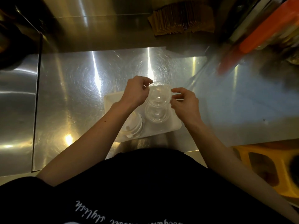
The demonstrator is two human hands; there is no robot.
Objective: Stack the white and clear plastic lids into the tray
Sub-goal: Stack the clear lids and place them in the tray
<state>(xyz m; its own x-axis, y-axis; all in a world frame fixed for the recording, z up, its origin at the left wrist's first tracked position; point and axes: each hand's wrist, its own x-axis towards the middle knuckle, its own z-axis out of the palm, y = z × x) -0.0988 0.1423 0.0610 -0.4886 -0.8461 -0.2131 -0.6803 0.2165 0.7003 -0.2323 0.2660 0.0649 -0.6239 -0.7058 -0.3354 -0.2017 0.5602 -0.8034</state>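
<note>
A white rectangular tray (171, 126) lies on the steel counter in front of me. Above its far end I hold a stack of clear dome lids (159, 94) between both hands. My left hand (137, 91) pinches the stack's left rim and my right hand (184, 101) pinches its right rim. A second stack of clear dome lids (156, 114) stands in the tray just nearer to me. A stack of white lids (135, 126) sits in the tray's near left corner, partly hidden by my left forearm.
The steel counter (77, 97) spreads around the tray. A pile of brown paper sleeves (181, 18) lies at the back. Orange-capped containers (258, 34) crowd the right side. A yellow crate (271, 167) stands low on the right, past the counter's front edge.
</note>
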